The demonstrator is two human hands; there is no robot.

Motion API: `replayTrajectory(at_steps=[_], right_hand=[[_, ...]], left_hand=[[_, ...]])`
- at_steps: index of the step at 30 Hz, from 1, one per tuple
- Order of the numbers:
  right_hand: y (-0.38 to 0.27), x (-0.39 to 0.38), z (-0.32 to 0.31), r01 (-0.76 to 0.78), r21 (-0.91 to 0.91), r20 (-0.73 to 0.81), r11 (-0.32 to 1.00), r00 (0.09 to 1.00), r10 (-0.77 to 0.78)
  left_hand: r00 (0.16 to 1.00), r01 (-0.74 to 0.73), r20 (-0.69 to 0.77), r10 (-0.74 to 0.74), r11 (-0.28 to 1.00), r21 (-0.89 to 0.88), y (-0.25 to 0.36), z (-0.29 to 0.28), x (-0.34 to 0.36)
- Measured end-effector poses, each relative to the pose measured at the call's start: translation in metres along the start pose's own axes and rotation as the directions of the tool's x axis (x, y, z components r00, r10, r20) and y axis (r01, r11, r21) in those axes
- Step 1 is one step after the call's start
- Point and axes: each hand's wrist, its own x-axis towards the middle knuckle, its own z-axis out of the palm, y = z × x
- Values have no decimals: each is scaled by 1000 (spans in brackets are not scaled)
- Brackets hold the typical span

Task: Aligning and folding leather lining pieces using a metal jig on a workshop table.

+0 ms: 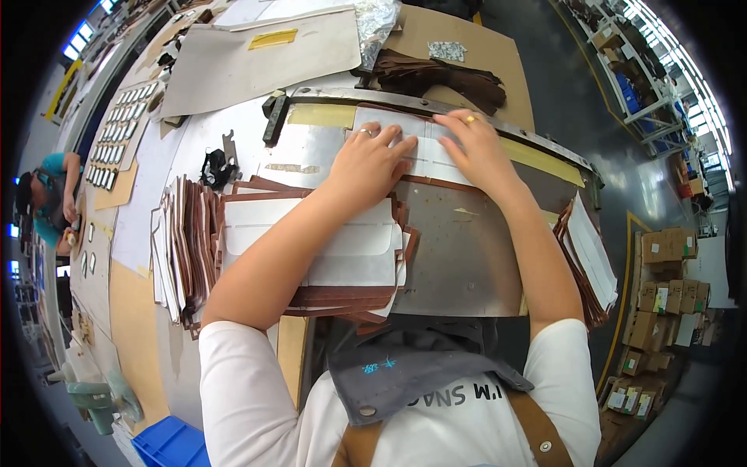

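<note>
A white panel with brown edging [428, 165] lies flat on a metal plate [459, 261], just on the near side of a long metal bar [424, 104]. Its long axis runs left to right, the right end slanting slightly toward the person; one brown long edge faces the wearer. The far edge seems close to the bar, though the hands hide whether they touch.

The left hand [367, 170] rests on the panel's left part, its grip spread, thumb apart from forefinger. The right hand [482, 156] reaches over the right part, its grip likewise apart, with forefinger near the far edge.

Yellow tape [320, 116] lies beyond the left hand. Bare metal stretches from the panel to the plate's near edge, giving room toward the body. On the left that room is bounded by a stack of white-and-brown pieces [350, 257] under the left forearm; on the right, by a leaning bundle of similar pieces [589, 253].
</note>
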Motion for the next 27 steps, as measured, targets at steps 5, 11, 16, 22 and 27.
replayTrajectory(at_steps=[5, 11, 16, 22, 27], right_hand=[[-8, 31, 31, 76, 222, 68, 972, 993, -93], [-18, 28, 39, 182, 9, 5, 983, 983, -182], [-18, 26, 30, 190, -158, 51, 969, 982, -184], [11, 3, -6, 85, -64, 118, 994, 990, -77], [27, -17, -27, 3, -79, 136, 997, 991, 8]], left_hand=[[999, -49, 17, 49, 999, 14, -3, 3, -3], [967, 196, -171, -188, 980, 32, -10, 11, 5], [972, 202, 80, -221, 960, 196, -11, 7, 4], [949, 267, 91, -303, 920, 287, -5, 2, 5], [949, 246, 107, -297, 908, 340, -7, 3, 6]])
